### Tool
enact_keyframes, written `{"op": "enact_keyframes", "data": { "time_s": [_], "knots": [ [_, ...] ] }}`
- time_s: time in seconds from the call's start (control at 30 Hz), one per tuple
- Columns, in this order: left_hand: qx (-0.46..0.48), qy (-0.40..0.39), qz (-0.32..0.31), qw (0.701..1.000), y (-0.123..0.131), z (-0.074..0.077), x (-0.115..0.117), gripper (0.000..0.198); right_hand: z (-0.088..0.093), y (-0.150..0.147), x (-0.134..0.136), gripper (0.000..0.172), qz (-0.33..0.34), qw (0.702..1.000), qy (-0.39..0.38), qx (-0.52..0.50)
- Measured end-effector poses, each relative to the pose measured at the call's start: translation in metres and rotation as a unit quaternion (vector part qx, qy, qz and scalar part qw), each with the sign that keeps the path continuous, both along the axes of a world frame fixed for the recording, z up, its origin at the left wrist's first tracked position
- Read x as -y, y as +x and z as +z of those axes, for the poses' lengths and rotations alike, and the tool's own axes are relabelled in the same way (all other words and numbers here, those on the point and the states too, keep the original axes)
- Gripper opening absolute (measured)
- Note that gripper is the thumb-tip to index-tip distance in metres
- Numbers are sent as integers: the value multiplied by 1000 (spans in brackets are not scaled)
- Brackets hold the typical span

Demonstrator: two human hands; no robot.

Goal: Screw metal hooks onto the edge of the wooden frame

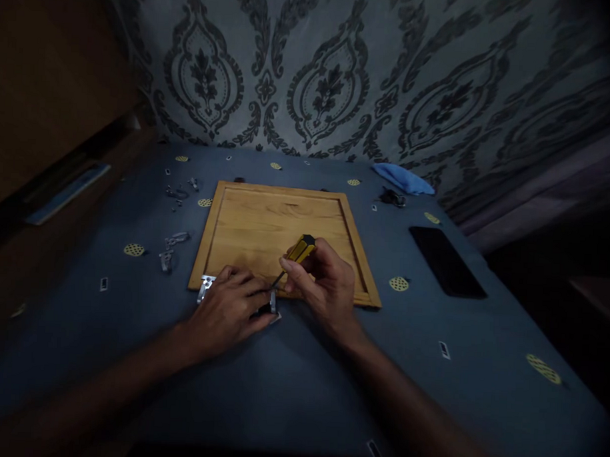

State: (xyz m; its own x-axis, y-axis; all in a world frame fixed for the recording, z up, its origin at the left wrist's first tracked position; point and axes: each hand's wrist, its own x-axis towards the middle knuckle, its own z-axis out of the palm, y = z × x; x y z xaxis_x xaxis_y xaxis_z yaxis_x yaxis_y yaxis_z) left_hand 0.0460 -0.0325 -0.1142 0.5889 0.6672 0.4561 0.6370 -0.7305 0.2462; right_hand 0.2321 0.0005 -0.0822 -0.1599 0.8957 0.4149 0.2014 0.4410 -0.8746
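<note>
A framed wooden panel [255, 217] lies flat in the middle of the table. My right hand [327, 289] pinches a screwdriver [301, 250] by its yellow and black handle, the shaft slanting down to the left. The screwdriver's tip points at the panel's near edge, beside my left fingers; what it touches is hidden. My left hand [231, 302] is curled over a shiny metal fitting [205, 288] at the panel's near left edge. Bright metal shows on both sides of that hand, but its fingers cover the middle.
Loose metal fittings [168, 254] and small hardware pieces [179, 192] lie left of the panel. On the right are a black phone-like slab [448, 261], a small dark object [392, 197] and a blue cloth [404, 178]. A patterned wall [271, 61] rises behind the table.
</note>
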Motion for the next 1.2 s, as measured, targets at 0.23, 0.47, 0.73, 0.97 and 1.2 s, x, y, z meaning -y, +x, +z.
{"op": "enact_keyframes", "data": {
  "time_s": [0.23, 0.47, 0.73, 0.97, 1.2],
  "knots": [
    [-22, -8, 6, 1000, 0, 0, 0, 19, 6, 3, -2, 29, 29, 999, -19, -4],
    [-22, -12, 10, 1000, 0, -1, 0, 21, 16, 18, -1, 25, 98, 993, -57, 18],
    [-17, -13, 5, 1000, -1, -1, 0, 19, 15, 19, -1, 25, 76, 995, -59, 14],
    [-17, -14, 4, 1000, 0, 1, 0, 21, 15, 13, 2, 26, 63, 997, -45, 16],
    [-22, -19, 2, 1000, -1, 1, 1, 21, 9, 9, 3, 21, 46, 998, -29, 14]
  ]
}}
